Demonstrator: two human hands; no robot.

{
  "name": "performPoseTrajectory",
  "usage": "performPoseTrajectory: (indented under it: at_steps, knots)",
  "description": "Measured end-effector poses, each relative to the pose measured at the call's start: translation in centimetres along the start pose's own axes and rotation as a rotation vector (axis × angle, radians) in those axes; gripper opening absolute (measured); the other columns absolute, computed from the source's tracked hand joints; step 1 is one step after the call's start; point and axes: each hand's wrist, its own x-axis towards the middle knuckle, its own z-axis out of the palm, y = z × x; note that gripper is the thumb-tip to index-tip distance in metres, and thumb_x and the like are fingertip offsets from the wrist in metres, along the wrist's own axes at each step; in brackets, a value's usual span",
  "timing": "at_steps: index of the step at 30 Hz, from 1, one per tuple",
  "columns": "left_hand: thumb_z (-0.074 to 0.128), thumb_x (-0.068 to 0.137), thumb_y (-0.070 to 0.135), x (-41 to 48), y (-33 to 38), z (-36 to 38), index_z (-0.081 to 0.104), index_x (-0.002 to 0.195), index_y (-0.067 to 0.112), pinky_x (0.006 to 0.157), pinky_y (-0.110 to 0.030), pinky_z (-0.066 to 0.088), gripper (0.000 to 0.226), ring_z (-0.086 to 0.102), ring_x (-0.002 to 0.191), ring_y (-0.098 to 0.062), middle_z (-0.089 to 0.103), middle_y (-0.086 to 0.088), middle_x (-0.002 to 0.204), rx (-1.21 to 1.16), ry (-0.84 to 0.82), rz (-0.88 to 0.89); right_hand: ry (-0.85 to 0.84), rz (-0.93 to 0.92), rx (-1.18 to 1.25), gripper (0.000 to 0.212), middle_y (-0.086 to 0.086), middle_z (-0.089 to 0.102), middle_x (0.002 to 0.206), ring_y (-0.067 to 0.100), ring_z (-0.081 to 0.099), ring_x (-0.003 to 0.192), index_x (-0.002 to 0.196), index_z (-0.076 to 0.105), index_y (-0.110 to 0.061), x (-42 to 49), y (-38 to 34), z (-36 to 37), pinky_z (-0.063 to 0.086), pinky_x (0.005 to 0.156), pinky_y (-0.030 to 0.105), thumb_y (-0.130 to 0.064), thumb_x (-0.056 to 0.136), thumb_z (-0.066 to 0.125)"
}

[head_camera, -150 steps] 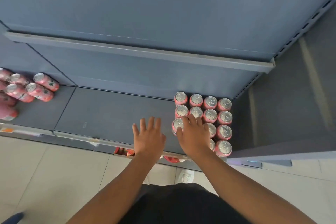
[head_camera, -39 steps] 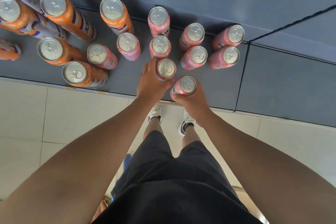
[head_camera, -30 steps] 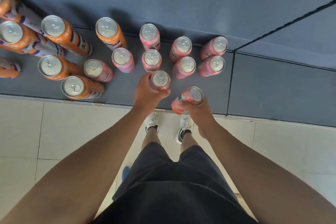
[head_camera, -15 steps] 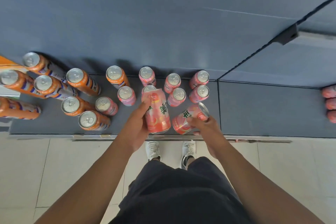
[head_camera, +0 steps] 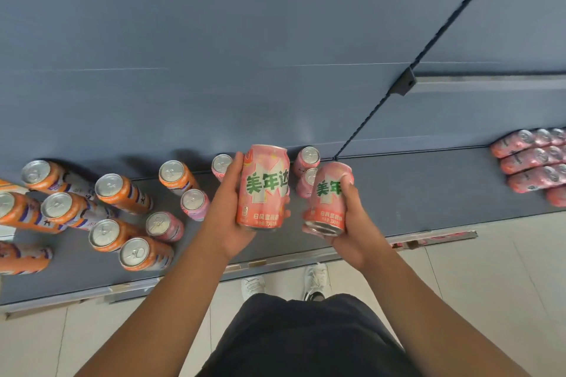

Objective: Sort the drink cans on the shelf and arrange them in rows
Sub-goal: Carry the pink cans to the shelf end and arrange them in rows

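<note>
**Two pink cans in hand, above the shelf (head_camera: 428, 193)**
My left hand (head_camera: 228, 214) and right hand (head_camera: 355, 223) each curl fingers (head_camera: 233, 177) round a can: left pink can (head_camera: 263, 187), right pink can (head_camera: 329, 199). Sorted pink rows (head_camera: 533, 159) lie at 3 o'clock. Probably thin-walled and slick, so grip mid-body, lightly.

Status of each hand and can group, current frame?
Left hand: grips left can.
Left can: held off the shelf, label to camera.
Right hand: grips right can.
Right can: held off the shelf, base toward camera.
Orange cans: standing, loose cluster.
Loose pink cans: standing, mixed beside orange cans.
Far-right pink cans: packed in rows.
</note>
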Motion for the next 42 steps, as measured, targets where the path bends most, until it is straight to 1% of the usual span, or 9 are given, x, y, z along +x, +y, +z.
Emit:
performPoseTrajectory:
  at_steps: [5,12,16,18,21,24,32,39,42]
  knots:
    - [0.049,0.088,0.066,0.7,-0.4,2.6,0.055,0.139,0.014,0.075,-0.044,0.053,0.073,0.064,0.094,-0.032,0.066,-0.013,0.115,0.071,-0.007,-0.044,0.024,-0.058,0.113,0.067,0.014,0.071,0.110,0.029,0.070,0.092,0.129,0.055,-0.013,-1.1,-1.4,-1.1,0.057,0.081,0.047,-0.054,0.077,0.061]
    - [0.047,0.087,0.066,0.2,-4.0,7.0,0.070,0.113,0.015,0.068,-0.042,0.057,0.062,0.070,0.076,-0.027,0.073,-0.012,0.103,0.186,-0.030,-0.095,0.002,-0.146,0.118,0.072,0.013,0.073,0.107,0.027,0.071,0.093,0.128,0.058,-0.015,-3.0,-3.5,-4.8,0.058,0.082,0.043,-0.067,0.080,0.046]
    - [0.047,0.088,0.066,0.5,-6.8,10.3,0.069,0.120,0.014,0.067,-0.041,0.057,0.065,0.070,0.079,-0.028,0.071,-0.014,0.113,0.262,-0.056,-0.111,0.044,-0.182,0.117,0.068,0.013,0.073,0.111,0.026,0.070,0.100,0.128,0.059,-0.019,-4.5,-4.6,-7.9,0.055,0.091,0.045,-0.068,0.084,0.044]
    - [0.055,0.082,0.065,0.6,-8.5,12.4,0.066,0.124,0.013,0.068,-0.041,0.058,0.068,0.071,0.082,-0.029,0.071,-0.014,0.114,0.314,-0.066,-0.098,0.047,-0.211,0.099,0.065,0.013,0.071,0.116,0.029,0.069,0.107,0.130,0.056,-0.019,-5.7,-5.1,-9.9,0.055,0.093,0.045,-0.062,0.081,0.055]
    - [0.092,0.050,0.049,0.8,-12.4,16.1,0.064,0.120,0.010,0.070,-0.042,0.060,0.085,0.072,0.086,-0.029,0.073,-0.015,0.104,0.312,-0.125,-0.048,0.030,-0.249,0.084,0.066,0.018,0.065,0.126,0.035,0.064,0.116,0.133,0.051,-0.016,-7.8,-6.0,-14.7,0.053,0.099,0.050,-0.048,0.078,0.069]
    - [0.102,0.030,0.031,1.6,-16.4,19.6,0.056,0.125,0.007,0.076,-0.041,0.060,0.109,0.070,0.094,-0.029,0.070,-0.015,0.106,0.354,-0.207,-0.027,0.026,-0.294,0.123,0.063,0.018,0.065,0.125,0.034,0.065,0.113,0.131,0.051,-0.015,-10.1,-7.1,-19.9,0.056,0.093,0.046,-0.041,0.080,0.076]
    - [0.101,0.035,0.028,3.4,-25.7,28.6,0.048,0.136,0.006,0.074,-0.045,0.059,0.116,0.068,0.102,-0.030,0.063,-0.021,0.122,0.476,-0.341,-0.147,0.113,-0.445,0.302,0.062,0.015,0.070,0.117,0.029,0.073,0.092,0.131,0.050,-0.013,-16.4,-9.4,-31.2,0.058,0.074,0.035,-0.024,0.074,0.071]
    - [0.100,0.031,0.035,5.8,-31.6,35.0,0.055,0.127,0.015,0.075,-0.034,0.059,0.107,0.071,0.098,-0.021,0.073,-0.008,0.109,0.772,-0.495,-0.216,0.269,-0.573,0.376,0.051,0.008,0.072,0.108,0.019,0.070,0.087,0.124,0.057,-0.018,-20.7,-10.5,-38.4,0.057,0.067,0.030,-0.020,0.074,0.070]
    - [0.095,0.037,0.023,7.4,-33.9,37.3,0.057,0.123,0.016,0.072,-0.032,0.060,0.095,0.072,0.092,-0.018,0.074,-0.005,0.104,0.804,-0.541,-0.230,0.343,-0.601,0.417,0.056,0.012,0.072,0.107,0.019,0.070,0.082,0.127,0.055,-0.009,-21.5,-10.9,-41.2,0.057,0.065,0.029,-0.023,0.074,0.066]
